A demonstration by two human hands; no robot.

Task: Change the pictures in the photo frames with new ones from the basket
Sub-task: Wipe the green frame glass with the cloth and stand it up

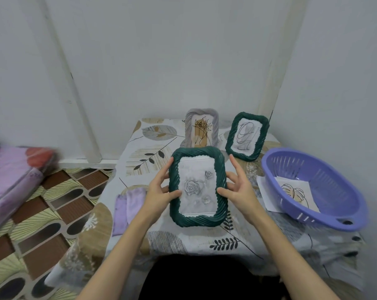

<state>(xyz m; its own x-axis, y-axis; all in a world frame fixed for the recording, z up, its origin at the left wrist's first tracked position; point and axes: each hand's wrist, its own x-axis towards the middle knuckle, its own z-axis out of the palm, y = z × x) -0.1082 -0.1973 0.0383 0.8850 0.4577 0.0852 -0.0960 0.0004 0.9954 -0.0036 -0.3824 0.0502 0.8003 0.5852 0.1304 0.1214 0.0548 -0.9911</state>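
Head: green frame (198, 187) between both hands

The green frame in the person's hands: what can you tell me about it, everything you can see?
The dark green rectangular photo frame, with rounded corners and a twisted, rope-like moulded border that looks like plastic, is held upright above the leaf-patterned tablecloth, its front facing the camera. It holds a pale grey picture of roses. The left hand grips its left edge and the right hand its right edge, thumbs on the front of the border.
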